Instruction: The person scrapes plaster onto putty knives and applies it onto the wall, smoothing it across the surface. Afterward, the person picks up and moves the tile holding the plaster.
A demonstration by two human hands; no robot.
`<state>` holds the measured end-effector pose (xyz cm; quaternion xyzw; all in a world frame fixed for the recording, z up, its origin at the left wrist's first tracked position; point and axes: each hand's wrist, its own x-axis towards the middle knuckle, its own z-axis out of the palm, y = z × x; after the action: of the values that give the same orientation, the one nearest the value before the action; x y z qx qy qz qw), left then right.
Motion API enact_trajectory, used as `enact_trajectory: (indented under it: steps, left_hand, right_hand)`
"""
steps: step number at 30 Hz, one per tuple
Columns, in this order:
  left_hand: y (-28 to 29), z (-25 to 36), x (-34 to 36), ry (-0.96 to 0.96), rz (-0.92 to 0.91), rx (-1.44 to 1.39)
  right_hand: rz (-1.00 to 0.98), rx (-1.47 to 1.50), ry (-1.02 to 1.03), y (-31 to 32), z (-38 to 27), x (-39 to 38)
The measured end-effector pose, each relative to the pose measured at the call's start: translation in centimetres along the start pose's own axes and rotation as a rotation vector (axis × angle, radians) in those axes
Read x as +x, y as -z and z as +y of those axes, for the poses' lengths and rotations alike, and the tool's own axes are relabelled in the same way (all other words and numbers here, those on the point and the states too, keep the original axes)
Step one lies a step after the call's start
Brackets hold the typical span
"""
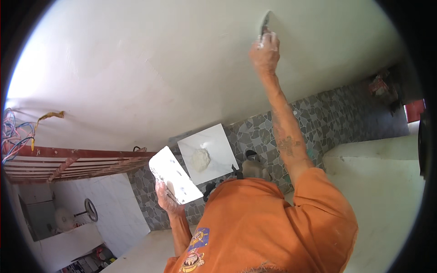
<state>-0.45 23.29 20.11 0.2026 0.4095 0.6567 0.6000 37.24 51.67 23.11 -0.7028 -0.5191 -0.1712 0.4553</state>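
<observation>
My right arm is stretched up and away, and my right hand (265, 55) grips a putty knife (266, 22) whose blade is against the pale wall (159, 59). Low on the left, the fingers of my left hand (168, 200) are closed around the edge of a white rectangular board (169, 172). Dark smears and specks mark the board's bright face. White residue coats both hands. Between my arms, a heap of off-white putty (200, 159) rests on a square marble-patterned tile (222, 146) below.
A reddish-brown metal grille (68, 166) juts out at left, with loose coloured wires (18, 134) beside its end. Stone-patterned flooring (255, 132) runs along the wall's foot. A pale ledge (378, 150) stands at right. A fan (66, 218) is at lower left.
</observation>
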Motion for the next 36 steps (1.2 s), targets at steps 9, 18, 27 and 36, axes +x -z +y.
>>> enact_trajectory:
  steps: [9,18,27,36]
  left_hand:
    - [1.0,-0.6,-0.7,-0.027,0.140,0.012]
    - [0.9,-0.6,-2.0,0.017,0.223,0.046]
    - [0.0,-4.9,-4.7,0.063,0.509,0.086]
    - [0.1,-10.7,-7.8,0.061,0.801,0.106]
  right_hand:
    - [-0.020,-0.108,0.679,-5.8,1.4,-12.5]
    - [-0.750,0.382,-0.060,-8.1,9.3,-32.7]
    - [-0.332,1.284,-1.971,-18.3,15.8,-43.2]
    - [-0.264,1.144,-2.031,-27.4,20.3,-49.4]
